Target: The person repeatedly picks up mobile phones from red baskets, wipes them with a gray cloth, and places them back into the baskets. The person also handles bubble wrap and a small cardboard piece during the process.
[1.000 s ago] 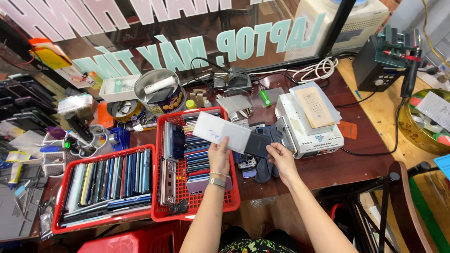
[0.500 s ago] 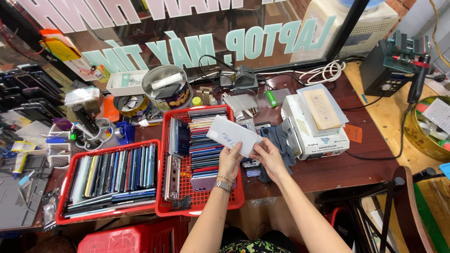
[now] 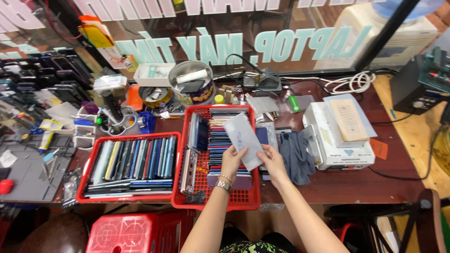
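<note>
Both hands have pulled in closer to the body over the last second, and the envelope has come back with them: earlier it was held out over the far end of the basket, now it sits over the basket's right edge, mid-length. It's also tilted more, long edge running up-left to down-right.

Left hand (image 3: 233,159): fingers closed on the envelope's (image 3: 243,140) lower-left edge, thumb on top, pinch grip. Bracelet on that wrist.

Right hand (image 3: 272,159): fingers curled at the envelope's lower-right corner, touching it; looks like a light pinch, can't see the underside.

Envelope is pale grey-white, flat, held clear of the stack beneath, between the two hands.

Directly under the grip: red basket (image 3: 243,199) with a row of flat phone-sized slabs (image 3: 220,140) stacked on edge, more loose parts on its left side.

Left of the grip: second red basket (image 3: 84,185), same kind of slabs (image 3: 133,164) packed edge-up.

Just right of the grip: dark grey cloth (image 3: 295,157) on the table, beyond it a white box (image 3: 347,154) with a tan sheet (image 3: 349,119) on top.

Beyond the grip, past the basket: round tin (image 3: 192,86), small soldering stand (image 3: 262,79), coiled white cable (image 3: 349,82).

Below the grip, near the body: red stool (image 3: 126,232).
</note>
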